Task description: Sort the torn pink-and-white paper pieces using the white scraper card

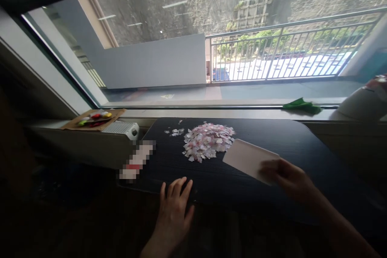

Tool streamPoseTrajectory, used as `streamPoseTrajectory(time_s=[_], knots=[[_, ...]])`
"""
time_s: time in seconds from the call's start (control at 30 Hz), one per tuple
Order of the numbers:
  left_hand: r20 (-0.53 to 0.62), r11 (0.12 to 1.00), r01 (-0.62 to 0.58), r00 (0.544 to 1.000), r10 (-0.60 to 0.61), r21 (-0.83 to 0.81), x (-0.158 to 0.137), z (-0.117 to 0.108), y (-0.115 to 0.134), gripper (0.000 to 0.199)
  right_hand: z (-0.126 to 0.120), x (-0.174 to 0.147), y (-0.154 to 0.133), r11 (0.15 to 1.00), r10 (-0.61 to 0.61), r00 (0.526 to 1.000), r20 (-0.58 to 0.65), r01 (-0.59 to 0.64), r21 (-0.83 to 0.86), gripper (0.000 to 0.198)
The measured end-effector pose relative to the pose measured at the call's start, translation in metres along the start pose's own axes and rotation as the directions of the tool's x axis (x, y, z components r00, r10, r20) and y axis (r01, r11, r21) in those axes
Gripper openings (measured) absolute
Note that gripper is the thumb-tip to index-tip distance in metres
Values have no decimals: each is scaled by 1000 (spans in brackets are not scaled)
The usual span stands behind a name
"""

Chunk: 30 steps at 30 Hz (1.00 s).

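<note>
Plainly, tabletop [169, 161] separates paper scraps [208, 141] from the left hand [175, 205] at the edge.

Black bench [272, 133], faint wood grain, rounded far corners, dull sheen on the right half. I see one low heap of small papery scraps [208, 141], white and pinkish, toward the far edge, a bit left of middle. Few loose bits [177, 132] just left of it. Left end: pale strip [140, 159] with red band, too blurred to ID.
</note>
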<state>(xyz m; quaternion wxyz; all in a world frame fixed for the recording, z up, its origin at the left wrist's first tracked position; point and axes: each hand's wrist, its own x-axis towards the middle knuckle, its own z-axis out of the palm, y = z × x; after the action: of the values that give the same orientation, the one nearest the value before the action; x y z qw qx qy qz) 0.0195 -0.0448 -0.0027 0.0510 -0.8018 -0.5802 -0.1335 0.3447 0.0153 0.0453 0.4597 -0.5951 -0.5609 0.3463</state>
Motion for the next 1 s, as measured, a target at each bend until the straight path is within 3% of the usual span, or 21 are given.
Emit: streamPoseTrajectory(time_s=[0.1,0.2,0.33,0.5,0.77,1.0], knots=[[-4,999,10,1000,-10,-44,1,0,-1,53,34,14,-3,999,-33,999,27,32,15,31],[-9,995,22,1000,-23,-93,1,0,-3,51,50,19,-3,984,-79,995,55,86,-157,29],[-22,990,27,999,-30,-139,2,1,-4,51,50,11,-3,964,-125,987,105,146,-220,27],[-21,985,36,999,-40,-170,2,1,-3,50,42,1,-6,950,-82,997,13,82,-301,28],[4,982,48,999,-48,-183,1,-1,-2,50,35,-4,-13,932,-72,997,-3,66,-358,26],[-5,984,41,999,-42,-175,1,0,-3,51,50,7,-17,954,-70,996,51,82,-288,29]])
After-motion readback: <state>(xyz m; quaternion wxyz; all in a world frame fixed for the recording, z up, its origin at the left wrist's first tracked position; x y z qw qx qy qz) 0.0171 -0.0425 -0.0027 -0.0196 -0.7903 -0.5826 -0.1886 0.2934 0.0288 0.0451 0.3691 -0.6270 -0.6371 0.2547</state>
